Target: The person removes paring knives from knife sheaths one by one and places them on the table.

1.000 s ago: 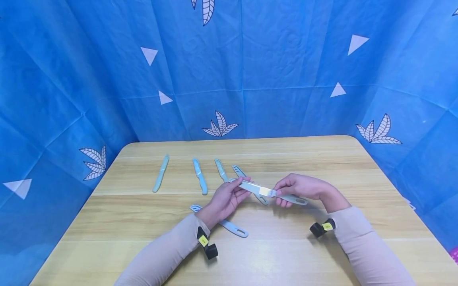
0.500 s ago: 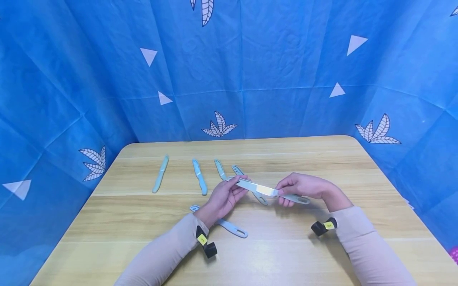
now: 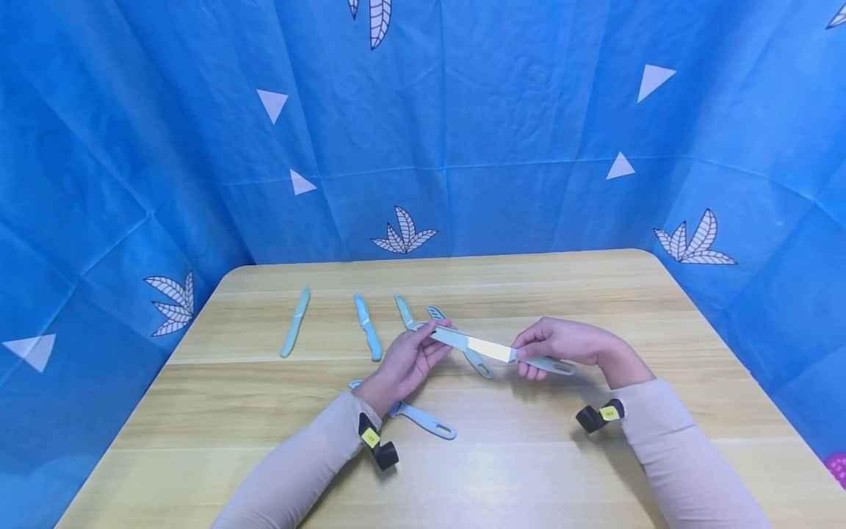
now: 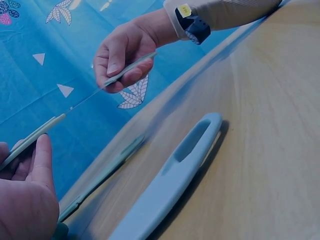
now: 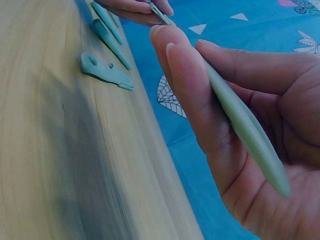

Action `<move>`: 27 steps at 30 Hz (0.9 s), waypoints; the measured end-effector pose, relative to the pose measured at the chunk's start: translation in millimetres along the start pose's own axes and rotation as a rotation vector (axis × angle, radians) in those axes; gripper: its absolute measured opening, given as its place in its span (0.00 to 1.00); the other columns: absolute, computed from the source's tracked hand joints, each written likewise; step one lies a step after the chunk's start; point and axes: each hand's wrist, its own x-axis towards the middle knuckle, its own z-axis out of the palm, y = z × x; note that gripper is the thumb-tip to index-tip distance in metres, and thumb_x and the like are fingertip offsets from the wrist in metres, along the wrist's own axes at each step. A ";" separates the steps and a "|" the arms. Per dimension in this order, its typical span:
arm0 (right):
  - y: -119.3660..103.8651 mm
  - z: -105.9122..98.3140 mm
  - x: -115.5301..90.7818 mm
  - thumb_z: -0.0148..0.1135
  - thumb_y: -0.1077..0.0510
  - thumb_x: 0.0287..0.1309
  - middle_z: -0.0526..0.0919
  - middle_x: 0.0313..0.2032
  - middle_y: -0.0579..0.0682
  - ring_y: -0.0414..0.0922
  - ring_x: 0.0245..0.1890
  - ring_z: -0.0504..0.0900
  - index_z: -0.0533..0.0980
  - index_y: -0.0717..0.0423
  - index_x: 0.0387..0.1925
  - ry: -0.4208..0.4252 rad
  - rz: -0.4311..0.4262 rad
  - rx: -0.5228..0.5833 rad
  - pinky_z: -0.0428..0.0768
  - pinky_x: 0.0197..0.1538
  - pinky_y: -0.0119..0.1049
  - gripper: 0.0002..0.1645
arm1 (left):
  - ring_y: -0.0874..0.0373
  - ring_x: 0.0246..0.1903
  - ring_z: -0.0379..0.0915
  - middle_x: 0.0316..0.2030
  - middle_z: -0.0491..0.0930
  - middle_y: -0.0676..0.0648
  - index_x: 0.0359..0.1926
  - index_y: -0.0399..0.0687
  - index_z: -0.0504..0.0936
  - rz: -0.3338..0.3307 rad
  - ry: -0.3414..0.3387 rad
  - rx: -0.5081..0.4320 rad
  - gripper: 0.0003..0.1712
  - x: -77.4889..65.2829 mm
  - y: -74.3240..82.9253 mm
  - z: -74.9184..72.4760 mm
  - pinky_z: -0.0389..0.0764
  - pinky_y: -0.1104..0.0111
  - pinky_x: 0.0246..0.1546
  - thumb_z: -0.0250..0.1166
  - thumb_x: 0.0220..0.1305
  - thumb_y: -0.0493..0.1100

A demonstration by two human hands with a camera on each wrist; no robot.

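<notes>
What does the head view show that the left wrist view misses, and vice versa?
Only the head view: the leftmost knife, the knife just right of it, and the bright flat side of the bare blade.

Only the left wrist view: that blade edge-on, as a thin line, and a flower print with dark petals.

Both: the left hand holds the sheath, the right hand grips the handle, and a slotted blue handle lies on the table.

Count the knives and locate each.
6: held knife, between right hand and left hand; leftmost knife; second knife, right of it; third knife, partly behind left hand; fourth knife, behind held one; nearest knife, partly behind left wrist. More may be hidden.
</notes>
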 end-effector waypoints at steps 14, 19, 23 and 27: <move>-0.8 -7.9 -12.4 0.52 0.57 0.61 0.79 0.32 0.67 0.53 0.28 0.80 0.73 0.71 0.41 -0.001 -0.032 -0.032 0.80 0.36 0.49 0.18 | 0.46 0.54 0.66 0.59 0.58 0.31 0.57 0.33 0.63 -0.001 -0.011 -0.007 0.24 0.2 10.5 2.8 0.70 0.65 0.54 0.50 0.66 0.44; -0.7 -9.8 -18.3 0.52 0.57 0.60 0.79 0.32 0.68 0.53 0.28 0.80 0.73 0.70 0.42 0.000 -0.024 -0.020 0.81 0.35 0.49 0.17 | 0.45 0.53 0.66 0.56 0.64 0.32 0.57 0.32 0.63 -0.002 0.004 -0.016 0.25 -0.3 13.4 3.2 0.70 0.65 0.53 0.52 0.65 0.44; -0.6 -12.7 -23.1 0.52 0.58 0.61 0.77 0.33 0.71 0.53 0.29 0.80 0.72 0.71 0.42 -0.002 -0.024 -0.005 0.81 0.35 0.49 0.17 | 0.46 0.53 0.67 0.57 0.62 0.32 0.59 0.31 0.59 -0.001 0.012 0.000 0.26 0.0 15.8 3.2 0.71 0.66 0.53 0.50 0.66 0.43; -2.3 -14.9 -26.7 0.50 0.58 0.61 0.76 0.33 0.73 0.60 0.30 0.78 0.73 0.67 0.42 0.001 -0.039 -0.014 0.80 0.35 0.51 0.15 | 0.46 0.51 0.69 0.54 0.66 0.32 0.58 0.31 0.62 -0.002 0.040 0.033 0.25 2.2 17.7 5.3 0.72 0.65 0.52 0.51 0.65 0.43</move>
